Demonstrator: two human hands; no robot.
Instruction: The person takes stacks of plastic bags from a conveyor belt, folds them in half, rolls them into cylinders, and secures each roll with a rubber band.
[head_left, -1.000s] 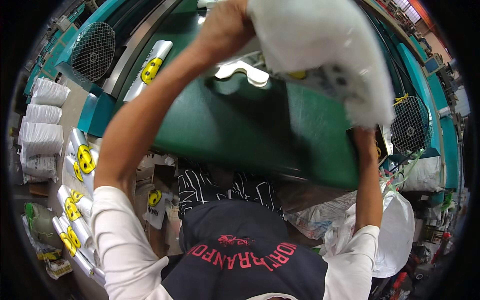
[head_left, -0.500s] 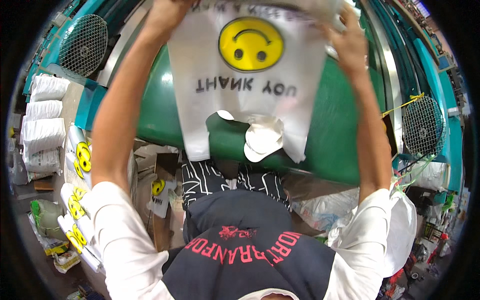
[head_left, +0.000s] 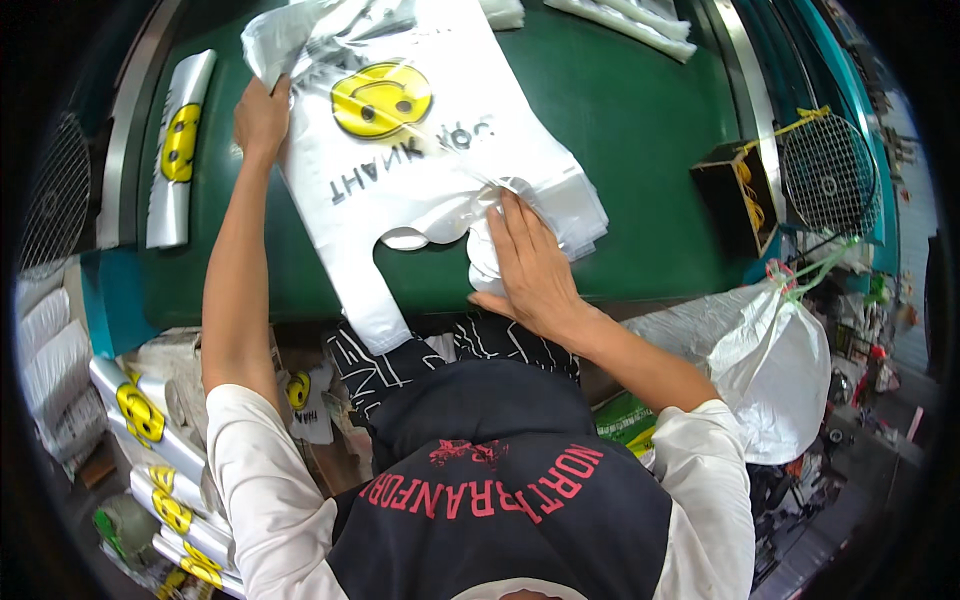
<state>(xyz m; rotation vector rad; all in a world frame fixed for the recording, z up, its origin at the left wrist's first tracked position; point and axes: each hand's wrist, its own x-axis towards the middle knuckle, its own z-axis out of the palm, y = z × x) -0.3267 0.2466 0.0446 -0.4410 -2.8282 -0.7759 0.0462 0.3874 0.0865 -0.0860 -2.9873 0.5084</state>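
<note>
A stack of white plastic T-shirt bags (head_left: 375,165) with a yellow smiling face lies slantwise on the green belt surface, its printing upside down to me. At its far left edge, where the film is folded over, my left hand (head_left: 263,117) is closed on the bags. My right hand (head_left: 530,262) presses flat near the handle cut-out, fingers stretched and thumb apart. Under and beside its fingers sits a round white cut-out piece (head_left: 483,250). One bag handle (head_left: 375,320) hangs over the near edge toward my lap; the other lies beyond my right hand.
A rolled smiley bag bundle (head_left: 180,150) lies on the belt (head_left: 640,150) at left, with clear-white bundles (head_left: 635,25) at the far right. A small open box (head_left: 740,195) stands by the right rail, near a fan (head_left: 830,175). More folded bundles (head_left: 140,410) are stacked at lower left.
The bags have come down flat onto the belt and turned slantwise. My right hand has moved from their far edge to the handle cut-out. My view has shifted too.
</note>
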